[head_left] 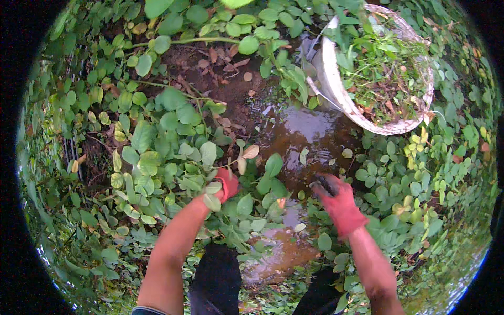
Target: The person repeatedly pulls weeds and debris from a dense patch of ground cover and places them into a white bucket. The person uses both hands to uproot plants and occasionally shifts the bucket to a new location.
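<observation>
My left hand (pixel 228 186), in a red glove, reaches in among leafy green vines (pixel 181 152) left of a muddy puddle. Leaves cover part of it, and its fingers are hidden. My right hand (pixel 340 203), also red-gloved, is over the right side of the brown puddle (pixel 299 139). Its fingers are curled together and look dark, as if muddy; anything between them is too small or hidden to make out. Beyond it, at the upper right, a white, dirt-stained bucket (pixel 336 86) leans tilted, filled with pulled weeds (pixel 388 68) and dry leaves.
Dense low vines (pixel 425 184) surround the puddle on both sides. Bare brown soil (pixel 231 79) with dry leaves lies ahead to the left. A long stem (pixel 205 40) crosses above it. My dark-clothed legs (pixel 215 281) stand at the lower edge, with water between them.
</observation>
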Demonstrator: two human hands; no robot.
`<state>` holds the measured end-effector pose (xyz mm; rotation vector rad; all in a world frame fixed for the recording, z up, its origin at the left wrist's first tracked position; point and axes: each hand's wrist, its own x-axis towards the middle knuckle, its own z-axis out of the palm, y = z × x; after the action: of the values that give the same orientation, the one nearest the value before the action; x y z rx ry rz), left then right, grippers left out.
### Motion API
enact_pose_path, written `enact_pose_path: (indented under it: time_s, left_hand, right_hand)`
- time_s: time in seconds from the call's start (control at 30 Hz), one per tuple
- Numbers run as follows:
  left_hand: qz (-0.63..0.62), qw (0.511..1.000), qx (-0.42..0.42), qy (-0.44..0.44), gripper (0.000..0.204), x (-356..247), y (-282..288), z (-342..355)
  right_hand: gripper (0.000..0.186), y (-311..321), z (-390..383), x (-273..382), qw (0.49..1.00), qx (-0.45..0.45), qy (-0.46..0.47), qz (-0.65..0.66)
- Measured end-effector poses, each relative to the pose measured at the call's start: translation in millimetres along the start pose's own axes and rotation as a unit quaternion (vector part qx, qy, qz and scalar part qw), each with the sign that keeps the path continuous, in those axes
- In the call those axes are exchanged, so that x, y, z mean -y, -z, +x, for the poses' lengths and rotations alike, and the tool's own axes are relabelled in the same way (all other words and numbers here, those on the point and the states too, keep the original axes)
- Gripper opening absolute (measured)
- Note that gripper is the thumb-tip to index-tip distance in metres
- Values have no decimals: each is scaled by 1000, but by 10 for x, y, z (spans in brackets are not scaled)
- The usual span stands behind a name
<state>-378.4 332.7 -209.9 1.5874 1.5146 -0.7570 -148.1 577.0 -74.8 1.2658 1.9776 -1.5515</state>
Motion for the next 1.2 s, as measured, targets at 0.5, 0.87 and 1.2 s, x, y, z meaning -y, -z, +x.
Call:
enact_pose_path:
  time_s: [0.5, 0.87, 1.2]
  left_hand:
    - [-50, 950, -290, 103, 14, -140, -1061, 476]
    - [-62, 948, -292, 113, 16, -166, -1185, 372]
    - [-50, 945, -312, 81, 18, -125, -954, 547]
  right_hand:
    - [38, -1157, 3096, 304, 888, -178, 120, -407]
    - [25, -1273, 2275, -569, 962, -131, 176, -161]
    - [43, -1216, 2975, -523, 908, -128, 98, -387]
